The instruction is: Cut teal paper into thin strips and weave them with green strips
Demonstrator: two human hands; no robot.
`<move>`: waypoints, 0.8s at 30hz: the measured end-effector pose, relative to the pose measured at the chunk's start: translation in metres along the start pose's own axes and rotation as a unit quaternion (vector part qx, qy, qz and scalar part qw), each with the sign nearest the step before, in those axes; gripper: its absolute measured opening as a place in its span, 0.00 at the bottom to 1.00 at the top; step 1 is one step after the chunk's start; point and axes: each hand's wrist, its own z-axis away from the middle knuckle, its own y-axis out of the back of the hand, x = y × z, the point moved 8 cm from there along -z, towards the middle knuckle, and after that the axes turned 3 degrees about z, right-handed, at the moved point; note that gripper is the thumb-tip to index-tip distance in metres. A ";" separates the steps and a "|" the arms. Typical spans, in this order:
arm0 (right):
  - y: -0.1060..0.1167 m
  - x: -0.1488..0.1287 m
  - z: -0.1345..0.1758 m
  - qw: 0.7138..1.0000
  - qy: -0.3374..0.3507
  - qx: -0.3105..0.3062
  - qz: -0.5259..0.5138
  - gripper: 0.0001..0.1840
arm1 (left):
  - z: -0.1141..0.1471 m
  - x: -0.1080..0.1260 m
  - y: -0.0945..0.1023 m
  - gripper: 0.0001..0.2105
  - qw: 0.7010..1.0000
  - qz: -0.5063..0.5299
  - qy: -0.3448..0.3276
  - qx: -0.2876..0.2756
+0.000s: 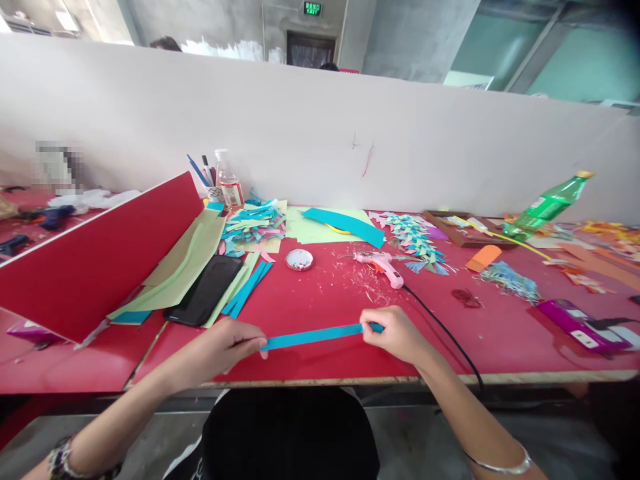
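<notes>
A narrow blue paper strip (314, 337) is stretched out flat above the front of the red table (310, 303). Its left end is pinched between the thumb and fingers of my left hand (235, 343). My right hand (390, 333) is closed around the other end, with a short bit poking out past the fingers. Beyond my right hand lies a pink glue gun (383, 267) with a black cord. A small white round lid (299, 259) sits left of it. Several more blue strips (249, 290) lie beside a black phone (206, 288), past my left hand.
A red divider board (110, 257) stands at the left. Cut paper scraps (255, 225), a clear bottle (230, 183) and a pen cup (215, 193) are at the back. On the right, a green bottle (550, 203) leans, and a purple power strip (580, 325) lies near the edge.
</notes>
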 end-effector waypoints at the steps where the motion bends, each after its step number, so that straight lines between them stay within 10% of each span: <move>1: 0.003 0.011 0.004 1.000 -0.018 0.003 0.010 0.07 | 0.002 -0.002 0.003 0.19 1.000 -0.008 0.001 -0.001; 6: 0.034 0.053 0.023 0.985 -0.107 0.120 0.062 0.07 | 0.008 -0.001 0.013 0.19 0.999 -0.030 0.006 0.019; 9: 0.050 0.026 0.025 0.973 -0.078 0.213 0.039 0.07 | 0.001 0.013 0.008 0.17 0.998 -0.049 -0.025 0.009; 15: 0.003 -0.079 -0.002 0.993 0.093 0.037 0.070 0.11 | -0.015 0.041 0.000 0.14 0.993 -0.075 -0.081 0.030; 24: -0.024 -0.074 -0.018 0.999 0.043 -0.021 0.022 0.09 | -0.024 0.044 -0.002 0.11 0.977 -0.149 -0.097 0.119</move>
